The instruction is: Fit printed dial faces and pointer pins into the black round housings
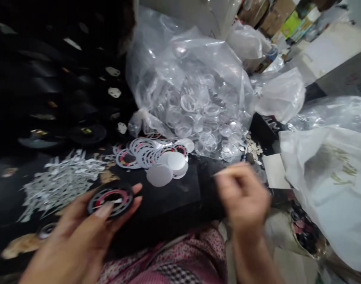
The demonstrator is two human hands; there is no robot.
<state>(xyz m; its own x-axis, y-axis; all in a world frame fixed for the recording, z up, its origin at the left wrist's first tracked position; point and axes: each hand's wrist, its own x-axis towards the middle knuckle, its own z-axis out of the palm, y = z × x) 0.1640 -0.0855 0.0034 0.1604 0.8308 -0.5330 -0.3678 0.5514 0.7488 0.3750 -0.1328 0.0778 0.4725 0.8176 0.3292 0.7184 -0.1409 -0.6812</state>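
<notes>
My left hand [79,232] holds a round black gauge dial [111,198] with a red and white face, thumb pressed on its front. My right hand [242,195] is blurred by motion at the right of the black work surface [174,197], fingers curled; whether anything is in them I cannot make out. Ahead of both hands lies a loose heap of printed dial faces and blank white discs [156,156]. Behind that sits a clear plastic bag of round transparent covers [198,106].
A pile of small silver needles [62,179] lies at the left. Stacks of black round housings [50,90] fill the far left. White and clear plastic bags [328,177] crowd the right, with cardboard boxes [275,15] behind. Patterned cloth [180,260] covers my lap.
</notes>
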